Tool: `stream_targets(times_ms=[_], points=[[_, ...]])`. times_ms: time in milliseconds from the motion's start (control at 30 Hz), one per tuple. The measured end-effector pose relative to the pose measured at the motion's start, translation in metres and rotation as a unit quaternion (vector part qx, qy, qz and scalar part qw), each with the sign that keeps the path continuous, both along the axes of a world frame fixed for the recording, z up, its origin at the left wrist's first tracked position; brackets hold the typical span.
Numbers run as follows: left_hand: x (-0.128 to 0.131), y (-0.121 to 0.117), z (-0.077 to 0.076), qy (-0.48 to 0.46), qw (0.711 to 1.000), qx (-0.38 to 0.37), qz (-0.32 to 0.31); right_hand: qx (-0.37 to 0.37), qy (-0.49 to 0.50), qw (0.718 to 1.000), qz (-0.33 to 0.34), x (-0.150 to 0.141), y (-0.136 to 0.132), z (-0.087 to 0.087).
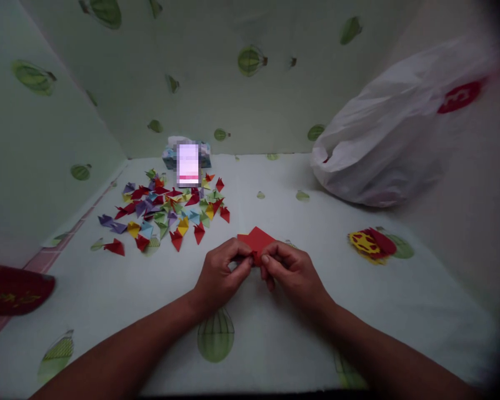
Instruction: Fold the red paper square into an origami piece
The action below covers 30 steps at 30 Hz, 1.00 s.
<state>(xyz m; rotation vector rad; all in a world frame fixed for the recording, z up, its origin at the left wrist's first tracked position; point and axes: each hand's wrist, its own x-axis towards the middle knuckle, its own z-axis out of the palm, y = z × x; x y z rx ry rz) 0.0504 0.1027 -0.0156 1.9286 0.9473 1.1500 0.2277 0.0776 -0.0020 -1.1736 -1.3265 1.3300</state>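
Between my fingertips is a small red piece of folded paper [256,256], mostly covered by the fingers. My left hand [229,264] pinches it from the left, thumb and forefinger closed. From the other side my right hand [289,269] grips it the same way. Just beyond the fingertips are red paper sheets [257,238] with a bit of yellow at the left edge; whether they touch the folded piece I cannot tell. Many small folded paper cranes [166,208] in red, purple, yellow, green and blue lie spread to the left, beyond my left hand.
A lit phone [189,164], blurred out, leans before a tissue box [206,154] behind the cranes. A large white plastic bag [383,133] stands at the back right. Red and yellow cut-out pieces [370,244] lie at right. A dark red object with gold lettering [16,290] sits at far left.
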Motion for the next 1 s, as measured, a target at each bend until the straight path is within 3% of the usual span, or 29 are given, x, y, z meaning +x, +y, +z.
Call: stream_targets(times_ms=[1000], points=[[0.0011,0.0014,-0.0023,0.035,0.995,0.094,-0.008,-0.001,0.025,0.998,0.05,0.0015,0.0021,-0.0011]])
